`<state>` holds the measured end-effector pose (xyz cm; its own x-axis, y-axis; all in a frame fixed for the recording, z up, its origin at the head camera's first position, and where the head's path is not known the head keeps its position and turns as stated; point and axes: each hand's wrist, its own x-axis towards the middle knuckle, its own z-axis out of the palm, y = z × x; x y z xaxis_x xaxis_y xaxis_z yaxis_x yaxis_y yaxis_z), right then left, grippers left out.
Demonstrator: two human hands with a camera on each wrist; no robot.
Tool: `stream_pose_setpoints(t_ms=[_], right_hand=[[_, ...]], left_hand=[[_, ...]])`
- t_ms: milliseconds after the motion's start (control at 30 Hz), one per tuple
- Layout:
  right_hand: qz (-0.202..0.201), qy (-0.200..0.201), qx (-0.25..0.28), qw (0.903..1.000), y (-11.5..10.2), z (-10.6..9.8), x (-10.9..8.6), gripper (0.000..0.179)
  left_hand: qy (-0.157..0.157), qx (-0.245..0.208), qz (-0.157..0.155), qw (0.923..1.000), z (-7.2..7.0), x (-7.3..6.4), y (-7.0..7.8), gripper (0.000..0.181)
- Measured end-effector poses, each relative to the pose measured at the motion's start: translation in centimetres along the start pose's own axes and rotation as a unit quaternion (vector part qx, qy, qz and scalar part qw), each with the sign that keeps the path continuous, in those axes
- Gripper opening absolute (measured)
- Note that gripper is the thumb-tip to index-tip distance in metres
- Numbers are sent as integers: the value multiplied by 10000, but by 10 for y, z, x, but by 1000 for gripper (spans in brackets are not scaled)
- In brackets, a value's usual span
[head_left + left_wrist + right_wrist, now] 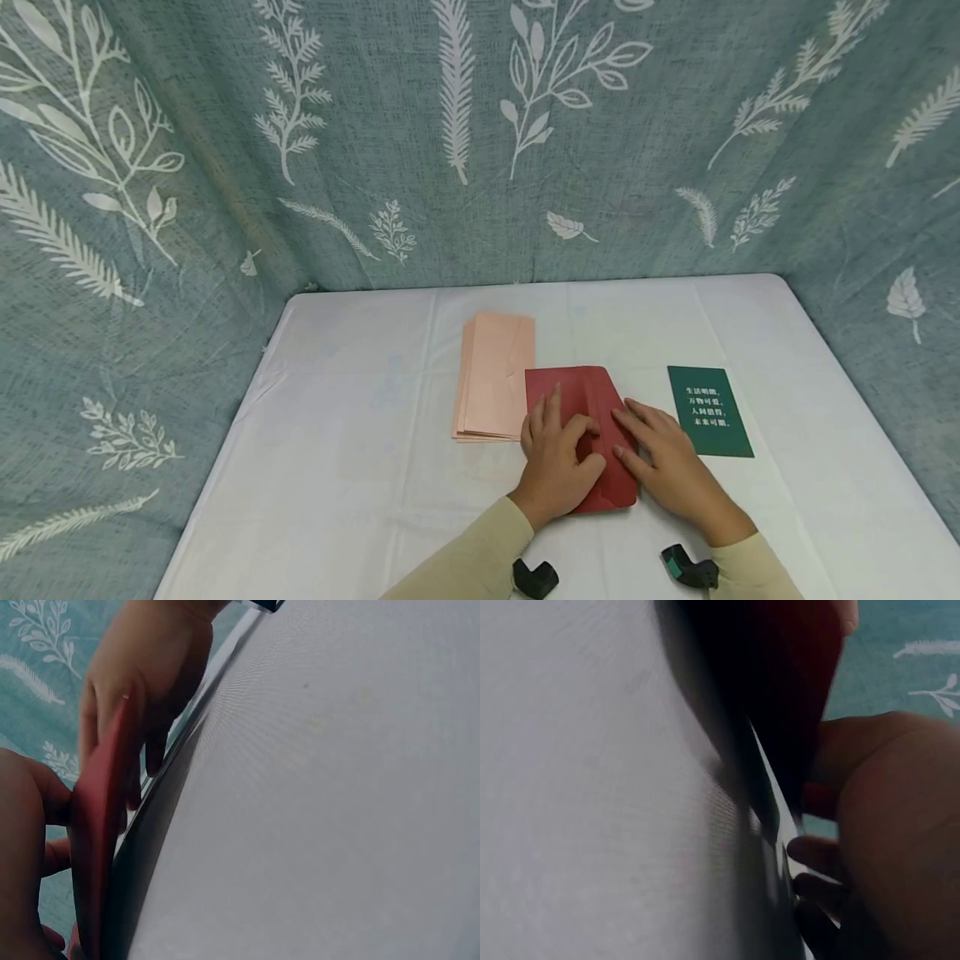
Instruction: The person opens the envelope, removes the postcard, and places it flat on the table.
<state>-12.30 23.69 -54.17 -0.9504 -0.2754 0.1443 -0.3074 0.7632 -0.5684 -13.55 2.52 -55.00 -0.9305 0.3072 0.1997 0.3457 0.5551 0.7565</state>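
A red envelope (573, 382) lies at the front middle of the white table, turned lengthwise, with a long flap along its right side. My left hand (558, 467) rests on it with fingers spread, pressing its left and middle part; index finger and thumb reach toward the flap. On the right edge, my right hand (671, 471) lays its thumb and extended fingers over the flap. Seen from the left wrist, the red envelope (101, 802) stands slightly off the tabletop between both hands. A stack of pink envelopes (498, 375) sits just behind and left, partly overlapped by the red one.
A dark green card (710, 411) with white writing lies right of my right hand. The white-covered table (337, 400) extends to the left and back. A green leaf-patterned curtain (420, 150) hangs around the table. Black wrist devices (536, 579) sit by both sleeves.
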Motion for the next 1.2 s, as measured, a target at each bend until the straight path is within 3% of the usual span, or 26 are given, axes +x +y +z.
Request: stream_pose_setpoints(t_ms=[300,667,800,1000,1200], right_hand=[[205,-339,-314,9987,-1,1,-1,61],[155,-297,-225,9992,0,-1,0,59],[146,-285,-232,9992,1,0,0,60],[189,-256,-245,9992,2,1,0,61],[214,-263,-229,9992,4,2,0,63]], left_hand=[[-4,-137,-81,9999,-2,0,-1,23],[-78,-1150,-350,9927,-19,3,-2,18],[-116,-1663,-635,9840,-31,6,-4,23],[-121,-2630,-1084,9586,-58,13,-5,36],[95,-3013,-1325,9442,-84,19,-18,49]])
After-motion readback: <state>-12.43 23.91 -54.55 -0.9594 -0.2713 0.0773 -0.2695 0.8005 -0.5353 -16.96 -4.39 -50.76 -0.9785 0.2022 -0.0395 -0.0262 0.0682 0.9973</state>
